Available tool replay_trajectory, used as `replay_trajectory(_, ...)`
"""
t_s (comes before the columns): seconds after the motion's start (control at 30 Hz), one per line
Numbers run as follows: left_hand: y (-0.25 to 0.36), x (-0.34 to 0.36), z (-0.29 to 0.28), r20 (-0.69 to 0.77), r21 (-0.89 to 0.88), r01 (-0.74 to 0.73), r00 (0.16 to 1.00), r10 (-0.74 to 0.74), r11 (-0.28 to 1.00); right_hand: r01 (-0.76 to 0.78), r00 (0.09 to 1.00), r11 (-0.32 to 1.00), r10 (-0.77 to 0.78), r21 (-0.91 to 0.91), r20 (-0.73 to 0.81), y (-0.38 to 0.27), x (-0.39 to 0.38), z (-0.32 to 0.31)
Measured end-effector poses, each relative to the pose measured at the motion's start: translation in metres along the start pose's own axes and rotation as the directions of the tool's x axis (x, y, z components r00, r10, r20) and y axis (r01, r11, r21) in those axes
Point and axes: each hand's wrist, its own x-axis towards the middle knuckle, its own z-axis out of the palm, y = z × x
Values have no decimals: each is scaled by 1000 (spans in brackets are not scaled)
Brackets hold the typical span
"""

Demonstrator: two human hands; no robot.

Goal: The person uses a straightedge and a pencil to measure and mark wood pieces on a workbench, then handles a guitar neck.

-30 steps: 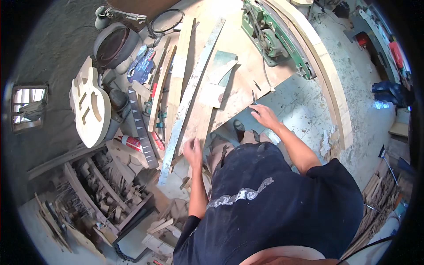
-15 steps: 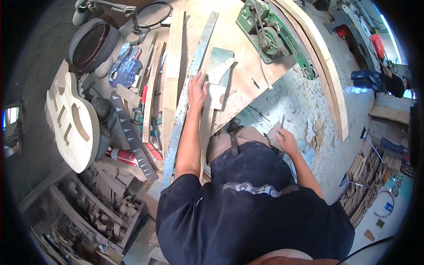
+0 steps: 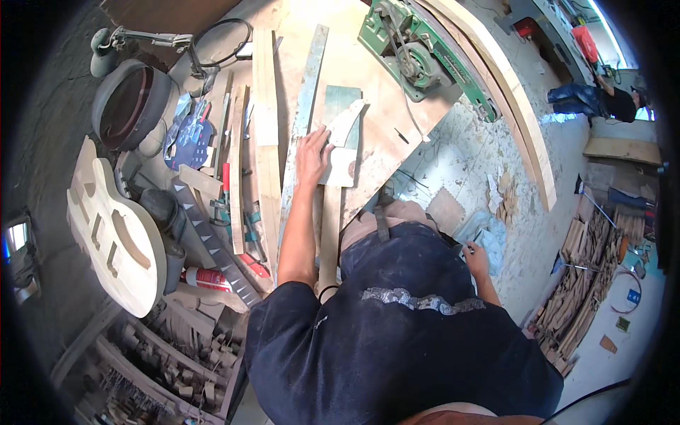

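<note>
My left hand [image 3: 312, 157] lies over the right edge of a long blue-grey metal straightedge [image 3: 309, 78], fingers stretched out beside a white curved template [image 3: 346, 127]. The template rests on a green rectangular plate [image 3: 343, 95], and a pale square piece [image 3: 340, 168] lies just below it, touching or close to my thumb. A narrow wooden strip [image 3: 330, 234] runs from under these toward my body. My right hand [image 3: 477, 259] hangs low by my right side with its fingers curled; what they hold, if anything, is too small to name.
A green belt-driven machine [image 3: 414, 60] stands at the table's far right. A dark pencil-like stick [image 3: 401, 135] lies near the edge. Wooden boards [image 3: 266, 106] lie left, past them a pale guitar body [image 3: 120, 234]. Another person [image 3: 616, 103] is at the far right.
My right hand has drawn back toward my body and lower right. My left hand stays by the straightedge and template. The whole view has shifted a little.
</note>
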Motion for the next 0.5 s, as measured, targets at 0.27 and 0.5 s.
replay_trajectory(0.27,2,1,-6,5,-36,1,1000,0,999,271,953,962,-262,37,-148,-31,66,-1)
replay_trajectory(0.5,12,11,-9,1,93,-45,999,45,995,214,973,967,-199,140,-114,-34,65,-10)
